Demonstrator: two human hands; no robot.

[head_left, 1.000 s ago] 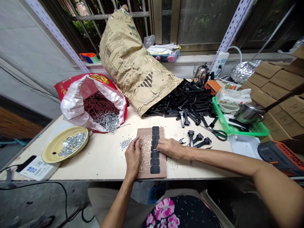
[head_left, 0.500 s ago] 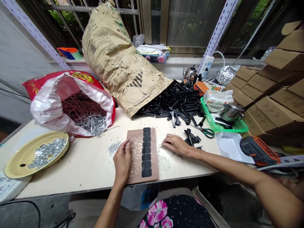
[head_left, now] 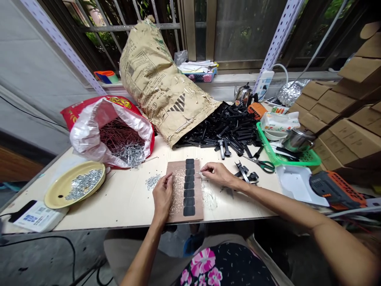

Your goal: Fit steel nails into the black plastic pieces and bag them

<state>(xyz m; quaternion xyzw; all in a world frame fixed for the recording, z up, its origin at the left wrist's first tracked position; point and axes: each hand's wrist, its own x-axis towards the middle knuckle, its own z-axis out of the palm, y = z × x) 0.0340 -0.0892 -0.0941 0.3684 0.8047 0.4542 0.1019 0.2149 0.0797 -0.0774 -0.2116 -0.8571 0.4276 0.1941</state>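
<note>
A brown wooden board lies flat near the front edge, with a column of black rounded pads along it and pale specks on its left part. My left hand rests at the board's left edge, thumb and forefinger pressed together; whatever is between them is too small to make out. At the board's right edge my right hand pinches a thin metal pin, its tip pointing left at the pads. Small silver metal pieces lie loose beside my left hand.
A yellow dish of metal pieces and a red-white bag of long pins stand left. Black plastic parts spill from a paper sack. Scissors, a green basket, a power tool and cartons are right.
The view has turned a little left, so everything sits further right. My right hand has moved closer to the board and slightly away from me. My left hand stays at the board's left side.
</note>
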